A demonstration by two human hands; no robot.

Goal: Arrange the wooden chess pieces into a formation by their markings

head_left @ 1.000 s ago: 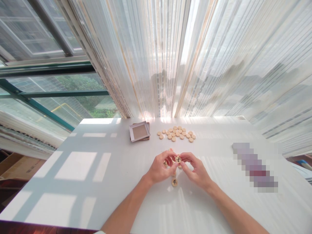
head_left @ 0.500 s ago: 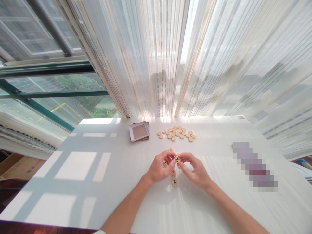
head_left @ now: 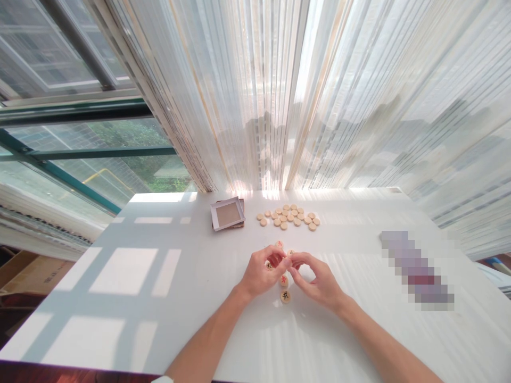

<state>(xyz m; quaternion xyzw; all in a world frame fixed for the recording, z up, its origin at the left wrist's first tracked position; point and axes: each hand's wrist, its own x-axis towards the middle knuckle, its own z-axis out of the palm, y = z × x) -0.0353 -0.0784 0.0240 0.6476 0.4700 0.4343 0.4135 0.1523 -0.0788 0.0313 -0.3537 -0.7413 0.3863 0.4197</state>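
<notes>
My left hand (head_left: 261, 271) and my right hand (head_left: 317, 274) meet at their fingertips above the table, fingers closed in a pinch. The xiangqi piece between them is now mostly hidden by the fingers. Around the hands lie other round wooden pieces with characters facing up. A red-marked piece (head_left: 279, 244) and a black-marked piece (head_left: 291, 252) are just beyond the fingers. Another black-marked piece (head_left: 269, 265) shows partly through the curl of my left hand. Nearer me, a red-marked piece (head_left: 283, 280) lies just beyond a black-marked one (head_left: 285, 297).
Farther back on the white table (head_left: 191, 298) lies a loose group of blank-side-up pieces (head_left: 290, 217). Left of them stands a shallow open box (head_left: 228, 214) on a brown item. A pixelated object (head_left: 417, 271) lies at right. Sheer curtains (head_left: 255, 96) hang behind the table.
The black-marked piece held between my fingertips has turned or slipped behind them, so its character no longer shows. Both hands stay nearly in place, and the view has shifted slightly.
</notes>
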